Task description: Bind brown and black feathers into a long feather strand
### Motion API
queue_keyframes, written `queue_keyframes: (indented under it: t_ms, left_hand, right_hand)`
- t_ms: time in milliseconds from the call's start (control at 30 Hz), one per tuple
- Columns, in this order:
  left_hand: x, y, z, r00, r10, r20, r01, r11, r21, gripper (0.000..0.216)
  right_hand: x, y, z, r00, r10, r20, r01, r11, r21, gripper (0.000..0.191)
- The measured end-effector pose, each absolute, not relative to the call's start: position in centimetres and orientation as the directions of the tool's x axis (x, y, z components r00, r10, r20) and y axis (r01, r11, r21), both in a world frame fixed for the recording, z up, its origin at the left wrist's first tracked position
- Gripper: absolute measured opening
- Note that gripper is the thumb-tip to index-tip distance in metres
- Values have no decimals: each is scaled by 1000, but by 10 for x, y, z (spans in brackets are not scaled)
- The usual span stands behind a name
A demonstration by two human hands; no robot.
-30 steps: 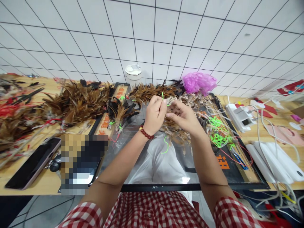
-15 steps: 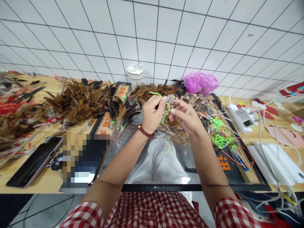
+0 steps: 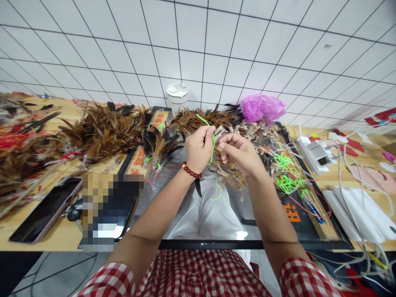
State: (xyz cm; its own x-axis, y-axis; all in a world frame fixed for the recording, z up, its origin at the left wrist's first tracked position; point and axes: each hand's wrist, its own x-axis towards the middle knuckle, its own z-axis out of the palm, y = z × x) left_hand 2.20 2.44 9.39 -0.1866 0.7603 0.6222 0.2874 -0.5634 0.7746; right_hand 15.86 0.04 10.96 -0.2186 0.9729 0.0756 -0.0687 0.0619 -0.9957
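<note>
My left hand (image 3: 199,148), with a red bead bracelet on the wrist, is closed around a small bunch of brown feathers (image 3: 227,171) and a neon green cord (image 3: 212,142). The cord loops up over my fingers and runs down between both hands. My right hand (image 3: 239,152) pinches the feather stems and the cord right beside the left hand. Both hands hover above a glass-topped panel (image 3: 247,206). A loose piece of green cord (image 3: 218,189) lies on the glass below them.
Piles of brown feathers (image 3: 99,132) cover the wooden table at left and behind my hands. A white cup (image 3: 177,95), a pink plastic bag (image 3: 262,108), a tangle of green cords (image 3: 287,175), a power strip (image 3: 314,153) with cables and a phone (image 3: 45,210) lie around.
The green cord has been drawn up into a loop over my left hand and now runs down between the hands. My right hand has closed in on the stems.
</note>
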Motion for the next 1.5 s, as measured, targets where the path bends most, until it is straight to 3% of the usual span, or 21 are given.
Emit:
queue_keyframes:
  t_ms: [233, 500, 700, 833, 967, 1033, 1133, 1400, 1500]
  left_hand:
    - [22, 29, 90, -181, 783, 595, 247, -550, 798, 39]
    - [21, 29, 89, -150, 838, 525, 91, -517, 851, 40]
    - [20, 30, 95, 213, 884, 416, -219, -372, 902, 39]
    - [18, 31, 101, 425, 878, 219, -369, -53, 928, 37]
    - [16, 32, 103, 530, 838, 129, -325, 60, 944, 38]
    - [15, 31, 104, 545, 830, 120, -272, 39, 962, 41]
    - [13, 27, 106, 566, 817, 115, -160, -28, 987, 43]
    - [8, 21, 110, 683, 724, 98, 116, -239, 964, 46]
    - [8, 23, 109, 672, 726, 144, 136, -312, 940, 46]
  right_hand:
    - [146, -3, 107, -165, 972, 166, -34, 162, -986, 33]
    - [153, 3, 108, -233, 972, 41, -199, -6, -980, 29]
    - [166, 8, 112, -202, 977, 66, -241, 15, -970, 27]
    - [175, 9, 112, -129, 940, 315, 40, 322, -946, 20]
    - [180, 5, 117, -170, 780, 602, 433, 608, -666, 18]
    - [183, 3, 120, -189, 706, 682, 539, 655, -529, 16]
    - [187, 1, 122, -195, 656, 729, 609, 663, -435, 11]
    - [186, 4, 121, -385, 658, 647, 528, 732, -430, 13]
    - [185, 4, 119, -271, 701, 659, 499, 688, -527, 14]
